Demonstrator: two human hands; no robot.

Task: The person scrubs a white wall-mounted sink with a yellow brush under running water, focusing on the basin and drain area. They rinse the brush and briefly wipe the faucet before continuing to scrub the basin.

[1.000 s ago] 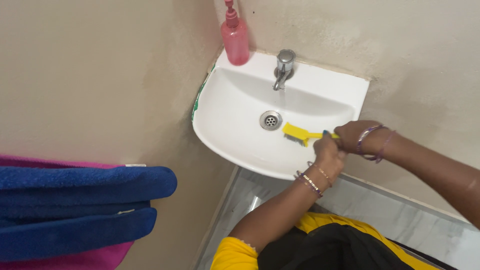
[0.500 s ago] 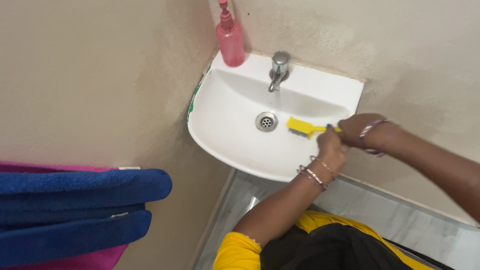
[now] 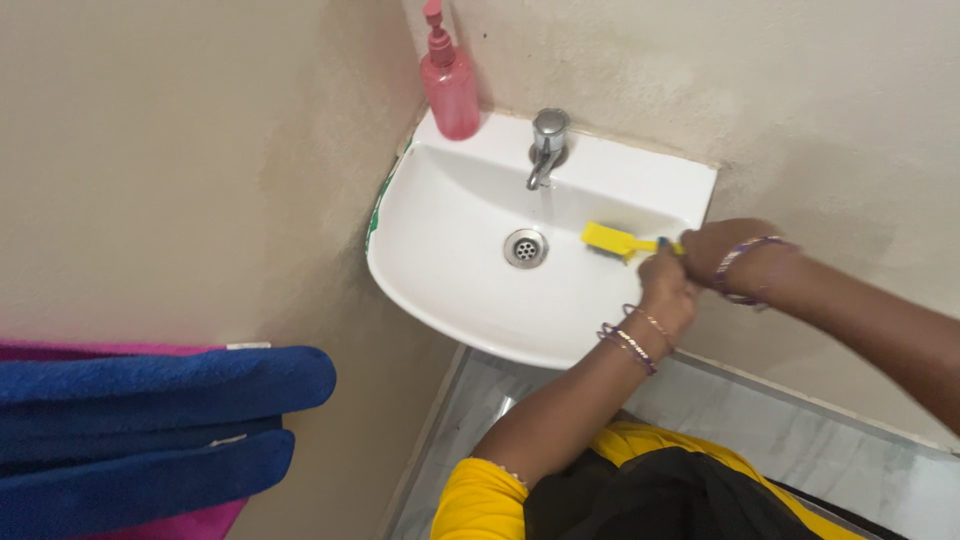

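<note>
A yellow scrub brush (image 3: 612, 240) rests bristles-down on the inner right wall of a small white wall sink (image 3: 450, 270), right of the round metal drain (image 3: 526, 248). Both hands grip its handle at the sink's right rim. My left hand (image 3: 666, 285), with bracelets on the wrist, is closed on the handle from below. My right hand (image 3: 722, 255), with purple bangles, is closed over the handle's end just behind it.
A chrome tap (image 3: 547, 142) stands at the back of the sink and a pink pump bottle (image 3: 449, 82) on its back left corner. Blue towels (image 3: 150, 420) over a pink one hang at the left. Beige walls meet behind; grey marbled floor (image 3: 800, 440) lies below.
The brush has slid up the right side of the basin, away from the front rim, with both hands still on its handle. The view has shifted slightly.
</note>
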